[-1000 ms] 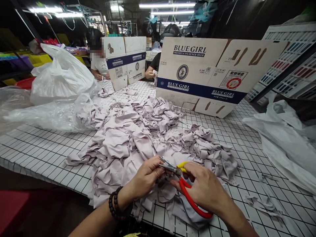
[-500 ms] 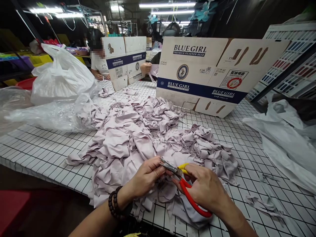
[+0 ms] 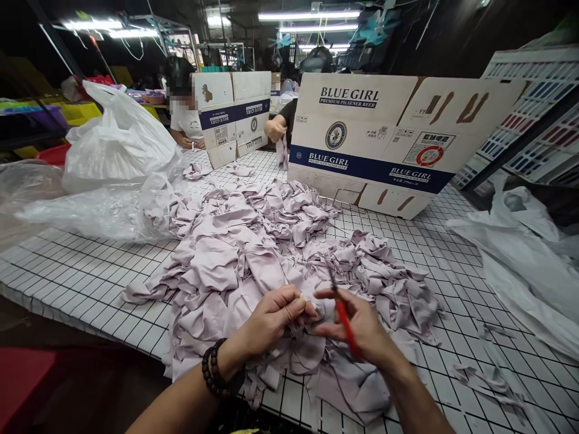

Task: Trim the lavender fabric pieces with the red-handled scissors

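Near the front edge of the desk (image 3: 104,289), the right hand (image 3: 362,331) grips red-handled scissors (image 3: 344,319), blurred, long axis steep, tips pointing away and slightly left. The left hand (image 3: 274,316), just beside, pinches pale fabric (image 3: 266,262) between thumb and fingers. The fabric heap spreads ahead, between clear bags (image 3: 99,208) toward the left edge and cardboard (image 3: 375,138) screening the far right.
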Tool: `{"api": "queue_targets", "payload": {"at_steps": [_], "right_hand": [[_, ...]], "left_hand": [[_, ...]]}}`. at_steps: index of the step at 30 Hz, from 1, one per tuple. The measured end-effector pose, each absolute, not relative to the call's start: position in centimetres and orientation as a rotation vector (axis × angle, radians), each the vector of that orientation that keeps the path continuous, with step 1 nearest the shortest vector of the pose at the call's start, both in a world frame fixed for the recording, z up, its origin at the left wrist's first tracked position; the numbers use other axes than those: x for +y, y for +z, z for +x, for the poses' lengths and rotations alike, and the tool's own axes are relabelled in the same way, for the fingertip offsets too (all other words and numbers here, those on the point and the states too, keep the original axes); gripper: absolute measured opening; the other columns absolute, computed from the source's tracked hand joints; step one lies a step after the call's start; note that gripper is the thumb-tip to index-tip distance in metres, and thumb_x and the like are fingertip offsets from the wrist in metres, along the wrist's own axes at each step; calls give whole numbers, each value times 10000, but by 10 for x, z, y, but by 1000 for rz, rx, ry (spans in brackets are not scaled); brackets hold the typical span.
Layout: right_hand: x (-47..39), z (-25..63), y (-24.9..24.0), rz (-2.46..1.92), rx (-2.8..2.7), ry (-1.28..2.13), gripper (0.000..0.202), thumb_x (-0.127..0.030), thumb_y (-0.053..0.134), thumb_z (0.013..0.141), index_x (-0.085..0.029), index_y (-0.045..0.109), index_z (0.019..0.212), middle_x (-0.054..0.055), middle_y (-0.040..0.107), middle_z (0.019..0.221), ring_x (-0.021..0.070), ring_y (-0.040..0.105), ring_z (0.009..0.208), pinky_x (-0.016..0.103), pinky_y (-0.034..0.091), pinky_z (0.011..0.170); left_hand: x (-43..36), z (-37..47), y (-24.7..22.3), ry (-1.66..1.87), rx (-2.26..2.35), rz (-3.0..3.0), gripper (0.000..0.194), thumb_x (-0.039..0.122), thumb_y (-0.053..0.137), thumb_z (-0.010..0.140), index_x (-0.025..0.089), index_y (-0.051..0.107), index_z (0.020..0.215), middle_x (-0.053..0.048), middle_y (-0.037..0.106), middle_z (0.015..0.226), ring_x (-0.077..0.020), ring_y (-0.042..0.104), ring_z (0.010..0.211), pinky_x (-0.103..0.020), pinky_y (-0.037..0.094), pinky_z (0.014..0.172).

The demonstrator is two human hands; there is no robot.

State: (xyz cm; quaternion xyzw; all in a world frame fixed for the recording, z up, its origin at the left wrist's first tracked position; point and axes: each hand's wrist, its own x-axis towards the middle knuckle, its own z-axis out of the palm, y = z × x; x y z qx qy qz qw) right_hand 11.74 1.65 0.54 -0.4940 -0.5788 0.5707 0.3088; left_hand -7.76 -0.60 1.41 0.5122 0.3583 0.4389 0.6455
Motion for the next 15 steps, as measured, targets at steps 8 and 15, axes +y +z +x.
{"api": "queue_targets", "payload": {"at_steps": [8, 15], "right_hand": [[17, 81, 22, -1011, -1248, 1733, 310, -422, 786, 656, -166, 615, 695, -32, 522, 548, 86, 439, 460, 211, 370, 451], [22, 118, 52, -1125, -1098, 1594, 388, -445, 839, 589, -166, 679, 807, -4, 588, 621, 97, 484, 491, 207, 396, 450]], "left_hand": [[-1, -104, 7, 1159, 1215, 1754, 601, 256, 695, 746, 211, 515, 1319, -134, 444, 1431, -284, 478, 1213, -412, 366, 1048], [-15, -129, 52, 537, 790, 1391, 174, 261, 587, 808, 148, 719, 814, -36, 709, 814, -184, 631, 769, -258, 496, 711]]}}
